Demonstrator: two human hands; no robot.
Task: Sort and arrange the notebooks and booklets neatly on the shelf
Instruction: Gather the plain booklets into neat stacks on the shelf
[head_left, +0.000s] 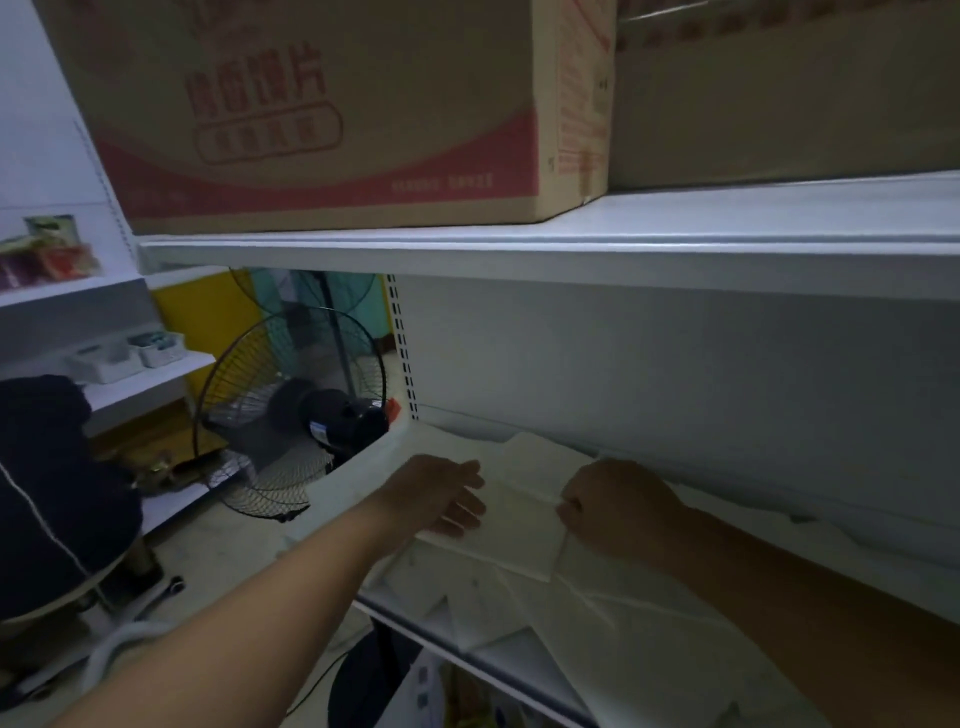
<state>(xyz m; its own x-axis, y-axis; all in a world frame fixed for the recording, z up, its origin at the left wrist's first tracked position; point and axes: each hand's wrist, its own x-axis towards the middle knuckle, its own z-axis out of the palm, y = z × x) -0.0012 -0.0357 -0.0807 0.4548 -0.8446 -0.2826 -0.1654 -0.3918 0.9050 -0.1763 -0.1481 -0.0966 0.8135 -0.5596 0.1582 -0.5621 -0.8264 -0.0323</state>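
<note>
Several pale booklets lie scattered and overlapping on the white shelf. One whitish booklet sits on top of the heap between my hands. My left hand rests on its left edge with the fingers stretched flat over the cover. My right hand is curled at its right edge, with fingertips pinching the corner. More loose booklets spread toward the front and right of the shelf, partly hidden under my right forearm. Another pale sheet lies behind, near the back panel.
A cardboard box with red print and a second plain box stand on the upper shelf close overhead. Left of the shelf end stands a black fan. A dark-clothed person is at far left beside other shelves.
</note>
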